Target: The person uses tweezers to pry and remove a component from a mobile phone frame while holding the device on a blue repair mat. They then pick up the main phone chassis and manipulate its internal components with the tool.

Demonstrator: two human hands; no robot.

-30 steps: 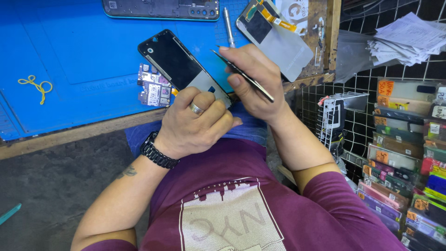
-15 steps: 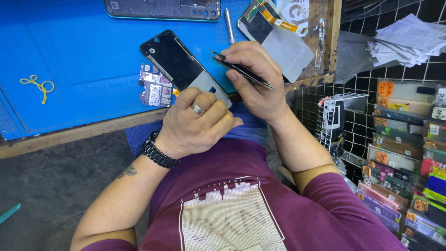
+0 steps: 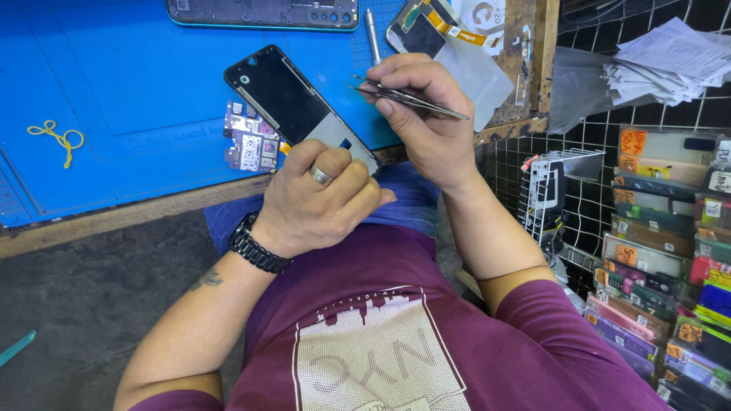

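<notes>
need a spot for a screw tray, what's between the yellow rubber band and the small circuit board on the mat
Nothing: the head view shows only bare blue mat between the yellow rubber band and the circuit board.

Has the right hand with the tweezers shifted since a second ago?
No clear move: right hand holds the tweezers at the same spot by the blue mat corner.

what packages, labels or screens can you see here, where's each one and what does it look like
Phone screen: on the blue mat, left hand gripping its near end; black glass, grey lower part.
Second screen panel: mat's far right corner; grey back, orange flex strip.
Flat packages: stacked at right; multicoloured, small orange labels.
Paper stack: top right, white.
</notes>
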